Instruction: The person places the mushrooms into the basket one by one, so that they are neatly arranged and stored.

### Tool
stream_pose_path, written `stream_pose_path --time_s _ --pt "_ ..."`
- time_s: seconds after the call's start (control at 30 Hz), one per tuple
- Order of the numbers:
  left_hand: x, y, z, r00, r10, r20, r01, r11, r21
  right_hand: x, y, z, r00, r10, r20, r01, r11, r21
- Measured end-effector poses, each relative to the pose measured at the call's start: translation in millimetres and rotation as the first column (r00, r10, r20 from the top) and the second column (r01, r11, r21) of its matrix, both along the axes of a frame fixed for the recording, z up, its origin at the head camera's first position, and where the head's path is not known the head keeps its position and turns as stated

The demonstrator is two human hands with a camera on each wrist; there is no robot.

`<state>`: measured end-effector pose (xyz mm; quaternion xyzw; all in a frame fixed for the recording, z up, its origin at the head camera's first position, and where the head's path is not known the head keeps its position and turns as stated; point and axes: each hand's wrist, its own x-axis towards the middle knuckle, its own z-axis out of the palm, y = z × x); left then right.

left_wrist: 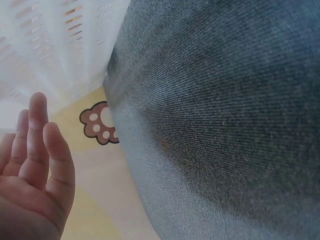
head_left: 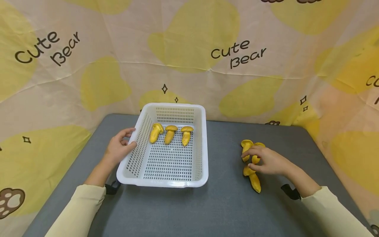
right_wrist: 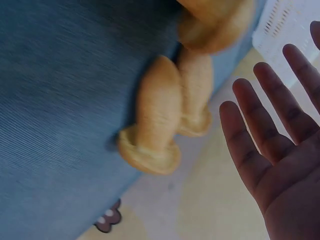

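Matte grey tabletop [head_left: 225, 210] before a cream-and-yellow "Cute Bear" cloth [head_left: 189, 82].
The fingers of the left hand [head_left: 117, 148], slightly apart and loosely extended, meet the side of a white, perforated, rectangular plastic basket [head_left: 165, 183]; how firmly, I cannot tell. Right of them, inside it, lie three yellow mushroom-shaped pieces [head_left: 169, 136]. Farther right, spread fingers of the right hand [head_left: 270, 161] hover over three loose yellow mushroom-shaped pieces [head_left: 255, 183], partly hiding them.

Yellow mushrooms [head_left: 186, 136], white basket [head_left: 162, 183], grey table [head_left: 225, 207]
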<state>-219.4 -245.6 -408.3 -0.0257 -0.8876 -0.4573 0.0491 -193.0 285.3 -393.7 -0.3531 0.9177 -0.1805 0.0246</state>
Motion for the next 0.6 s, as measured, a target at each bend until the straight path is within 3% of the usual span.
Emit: stream_pose_path --time_s 0.23,0.6 --pt "-0.6 -0.8 -0.7 1.000 0.006 0.001 -0.006 1.000 0.002 6.4 2.9 -18.8 1.000 0.006 0.021 -0.007 0.999 0.034" --pt "-0.2 0.1 0.4 1.000 0.004 0.021 -0.004 1.000 0.027 10.3 0.1 -30.8 1.000 0.002 0.015 -0.003 0.999 0.041"
